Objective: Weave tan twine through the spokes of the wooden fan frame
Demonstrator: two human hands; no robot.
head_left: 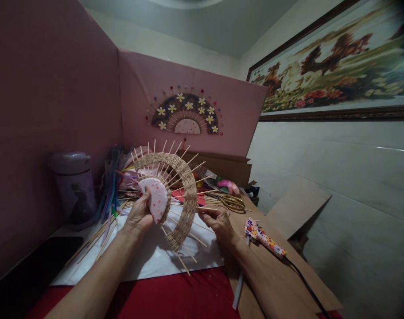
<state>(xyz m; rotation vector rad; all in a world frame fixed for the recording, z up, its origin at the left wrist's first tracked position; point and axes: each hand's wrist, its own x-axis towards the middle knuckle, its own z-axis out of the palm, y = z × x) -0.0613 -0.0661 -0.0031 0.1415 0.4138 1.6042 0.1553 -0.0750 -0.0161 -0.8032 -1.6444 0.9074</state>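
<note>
A half-made woven fan [188,188] is held up over the work surface, tilted, its tan twine band curving around thin wooden sticks that radiate outward. At its centre is a pink half-round base [158,199] with reddish dots. My left hand [139,216] grips this base, thumb on its face and the fingers hidden behind. Close to the band's right edge, my right hand [218,222] has its fingers closed around one of the fan's sticks [207,208]. A white sheet [149,257] lies beneath the fan.
A flower-patterned glue gun [265,239] with a black cord lies on brown cardboard [281,281] at right. Behind are gold-handled scissors [233,203] and craft materials. A lidded container [74,188] stands left. A finished flowered fan [188,106] hangs on the pink panel [235,106].
</note>
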